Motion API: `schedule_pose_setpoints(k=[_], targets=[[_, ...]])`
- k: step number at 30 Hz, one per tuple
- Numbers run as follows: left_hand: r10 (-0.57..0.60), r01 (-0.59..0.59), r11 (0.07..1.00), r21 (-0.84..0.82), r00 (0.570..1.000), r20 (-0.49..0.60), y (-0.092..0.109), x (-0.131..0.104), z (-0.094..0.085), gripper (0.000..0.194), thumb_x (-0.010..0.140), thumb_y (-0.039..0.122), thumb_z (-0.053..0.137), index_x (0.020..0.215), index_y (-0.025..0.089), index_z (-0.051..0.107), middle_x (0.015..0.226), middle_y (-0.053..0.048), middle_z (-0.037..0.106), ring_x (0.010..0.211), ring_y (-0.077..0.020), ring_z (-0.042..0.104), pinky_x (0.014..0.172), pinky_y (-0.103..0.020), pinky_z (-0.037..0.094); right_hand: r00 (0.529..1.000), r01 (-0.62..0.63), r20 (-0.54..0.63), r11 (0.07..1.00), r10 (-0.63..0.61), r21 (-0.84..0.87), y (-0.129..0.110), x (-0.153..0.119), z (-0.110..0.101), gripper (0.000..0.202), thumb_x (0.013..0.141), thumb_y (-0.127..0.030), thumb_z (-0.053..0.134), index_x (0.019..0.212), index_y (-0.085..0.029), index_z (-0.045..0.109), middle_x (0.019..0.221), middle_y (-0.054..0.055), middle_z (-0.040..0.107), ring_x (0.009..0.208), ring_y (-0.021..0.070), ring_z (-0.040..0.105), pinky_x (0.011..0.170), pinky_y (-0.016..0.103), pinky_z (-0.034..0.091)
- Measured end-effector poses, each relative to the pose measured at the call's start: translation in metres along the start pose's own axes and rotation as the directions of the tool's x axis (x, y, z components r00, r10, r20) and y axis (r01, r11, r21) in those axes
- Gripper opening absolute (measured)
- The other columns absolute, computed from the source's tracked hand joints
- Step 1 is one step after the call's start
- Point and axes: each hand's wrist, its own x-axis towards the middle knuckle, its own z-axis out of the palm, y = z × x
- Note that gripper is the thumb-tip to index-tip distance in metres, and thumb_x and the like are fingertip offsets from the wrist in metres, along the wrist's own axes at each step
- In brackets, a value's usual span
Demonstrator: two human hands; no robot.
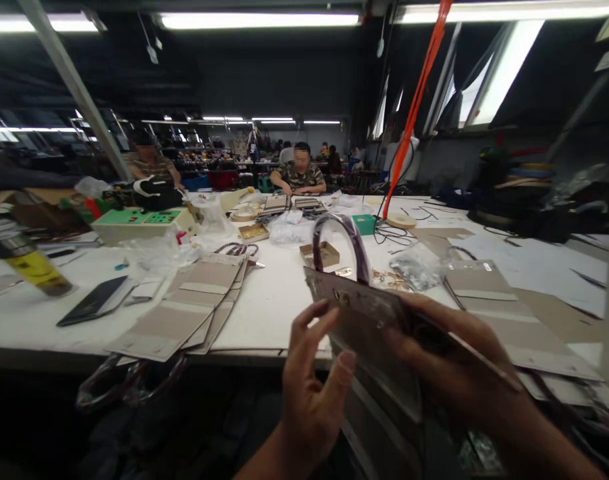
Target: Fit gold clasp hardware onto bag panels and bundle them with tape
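Observation:
My right hand (pixel 449 353) grips a greyish-brown bag panel (pixel 369 340) along its upper edge, fingers on the near face and the panel folding back under the palm. From the panel's top rises a dark handle (pixel 357 243) wrapped in clear plastic. Small metal fittings (pixel 343 298) show on the face below the handle's base. My left hand (pixel 317 380) is beside the panel's left side, fingers apart and slightly curled, with nothing held. Its fingertips are close to the fittings; whether they touch is unclear. The panel's lower part hangs in front of the table's edge.
Stacked bag panels (pixel 184 307) lie left on the white table (pixel 269 293), more panels (pixel 504 313) right. Behind the handle are a small cardboard box (pixel 329 255) and loose metal pieces (pixel 389 279). A tumbler (pixel 29 260) stands far left. An orange strap (pixel 414 113) hangs down. A co-worker (pixel 299 175) sits opposite.

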Motion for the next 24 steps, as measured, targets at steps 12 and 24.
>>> schedule_pose_setpoints(k=[12,24], targets=[[-0.506,0.762,0.538,-0.361,0.634,0.585,-0.066,0.006,-0.064,0.068,0.072,0.050,0.089,0.130,0.021,0.071,0.118,-0.015,0.074,0.106,-0.0336,0.070,0.090,-0.042,0.055,0.546,-0.329,0.827,0.942,0.137,0.061,0.071,0.082,0.006,0.029,0.083,-0.024,0.072,0.110,-0.023,0.082,0.101,0.004,0.080,0.089,0.0236,0.075,0.077,0.029,0.061],[-0.895,0.843,0.290,-0.452,0.406,0.183,-0.161,-0.073,-0.025,0.050,0.073,0.049,0.088,0.106,0.013,0.078,0.091,-0.011,0.079,0.077,-0.0213,0.071,0.068,-0.028,0.054,0.530,-0.434,0.658,0.838,0.534,-0.330,0.202,0.050,0.113,0.036,0.084,-0.042,0.070,0.113,-0.022,0.079,0.092,0.003,0.078,0.079,0.0200,0.069,0.075,0.032,0.052]])
